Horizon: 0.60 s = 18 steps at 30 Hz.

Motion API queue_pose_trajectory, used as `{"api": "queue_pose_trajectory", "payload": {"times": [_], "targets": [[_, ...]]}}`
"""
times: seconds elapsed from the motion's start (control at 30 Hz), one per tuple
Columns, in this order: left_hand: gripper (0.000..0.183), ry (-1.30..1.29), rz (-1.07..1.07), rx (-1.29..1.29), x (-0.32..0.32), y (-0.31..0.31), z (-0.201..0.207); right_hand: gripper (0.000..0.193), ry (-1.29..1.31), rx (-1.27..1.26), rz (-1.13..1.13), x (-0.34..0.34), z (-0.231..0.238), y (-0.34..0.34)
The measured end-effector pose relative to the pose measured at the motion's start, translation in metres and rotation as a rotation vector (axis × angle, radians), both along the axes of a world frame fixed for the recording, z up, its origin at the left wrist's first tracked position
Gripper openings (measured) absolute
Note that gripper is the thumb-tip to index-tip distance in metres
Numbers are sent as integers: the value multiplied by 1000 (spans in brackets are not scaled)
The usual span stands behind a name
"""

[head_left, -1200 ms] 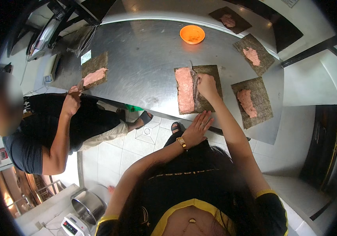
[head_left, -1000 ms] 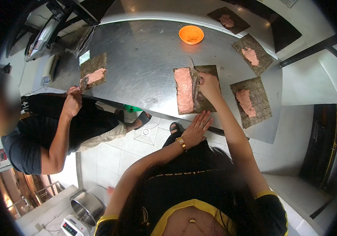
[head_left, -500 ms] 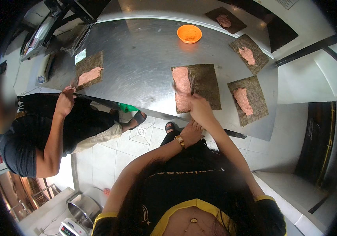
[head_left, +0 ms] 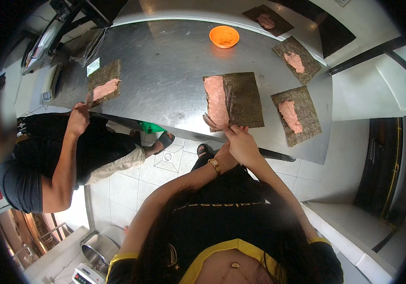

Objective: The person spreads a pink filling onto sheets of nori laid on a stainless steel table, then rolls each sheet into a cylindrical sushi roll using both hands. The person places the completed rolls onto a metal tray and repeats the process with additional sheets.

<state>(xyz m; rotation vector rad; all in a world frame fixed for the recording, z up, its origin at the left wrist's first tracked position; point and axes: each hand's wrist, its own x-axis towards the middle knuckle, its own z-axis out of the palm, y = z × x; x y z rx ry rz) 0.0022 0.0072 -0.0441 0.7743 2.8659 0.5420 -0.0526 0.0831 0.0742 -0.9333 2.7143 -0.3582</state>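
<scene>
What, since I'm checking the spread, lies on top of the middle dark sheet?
Pink paste lies along the left side of the middle dark sheet. The metal tool in the right hand hides a little paste; the sheet beneath the paste cannot be seen.

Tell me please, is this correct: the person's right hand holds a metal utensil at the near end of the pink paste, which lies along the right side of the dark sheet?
Not quite: in the head view, the pink paste lies along the left side of the dark sheet, not the right. The person's right hand does hold a metal utensil at the paste's near end.
</scene>
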Motion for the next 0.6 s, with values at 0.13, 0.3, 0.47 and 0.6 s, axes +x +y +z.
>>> {"api": "queue_pose_trajectory", "payload": {"times": [0.13, 0.3, 0.47, 0.6], "targets": [[57, 79, -41, -134, 0, -1, 9, 35, -2, -126, -137, -12, 4, 11], [64, 149, 58, 379, 0, 9, -25, 38, 24, -17, -82, 6, -23, 9], [78, 63, -51, -154, 1, 0, 2, 34, -84, -247, -158, -30, 12, 6], [86, 13, -17, -220, -2, -1, 35, 33, 72, -401, -293, -74, -28, -4]]}}
